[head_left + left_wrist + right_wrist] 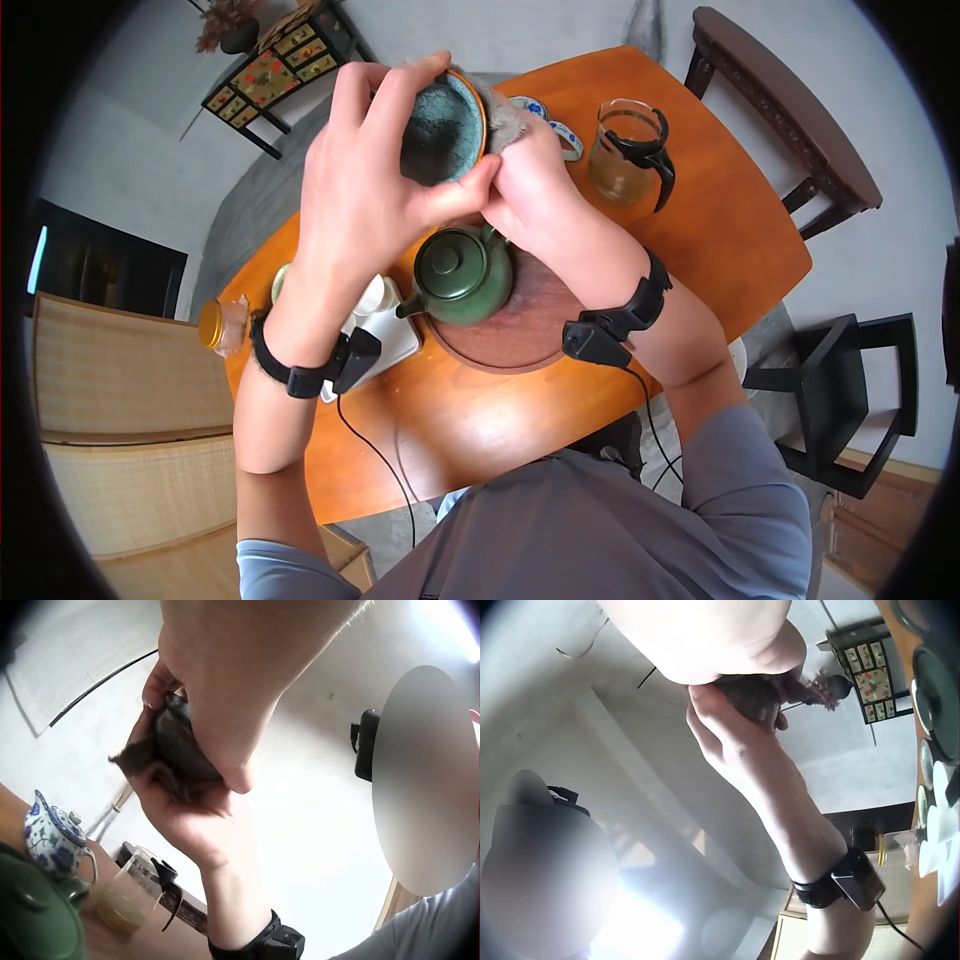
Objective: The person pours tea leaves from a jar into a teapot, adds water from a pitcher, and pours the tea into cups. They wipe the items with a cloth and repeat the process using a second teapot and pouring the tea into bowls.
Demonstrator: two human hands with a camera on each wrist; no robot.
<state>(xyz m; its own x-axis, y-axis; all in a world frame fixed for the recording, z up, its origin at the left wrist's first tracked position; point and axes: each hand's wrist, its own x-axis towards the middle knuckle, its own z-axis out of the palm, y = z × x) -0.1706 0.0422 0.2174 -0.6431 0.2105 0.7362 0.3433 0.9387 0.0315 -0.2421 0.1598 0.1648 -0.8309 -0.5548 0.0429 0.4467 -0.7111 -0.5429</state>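
A bowl (440, 130) with a crackled blue-green inside and an orange-brown rim is held up above the table, tilted on its side. The left hand (365, 165) grips its rim, thumb on the near edge and fingers at the far edge. Behind the bowl, the right hand (535, 185) holds a grey cloth (508, 122) against its outside. From the left wrist view, the bowl's dark outer wall (180, 746) rests in the right hand (199, 829), with the cloth (139, 759) bunched beside it. The right hand's fingers are partly hidden.
Below the hands, a green teapot (462, 275) stands on a round wooden board (520, 335). A glass pitcher (620, 165) is at the right, near blue-and-white ware (568, 140). A white tray (400, 340) with cups and a gold-lidded jar (212, 325) are at the left.
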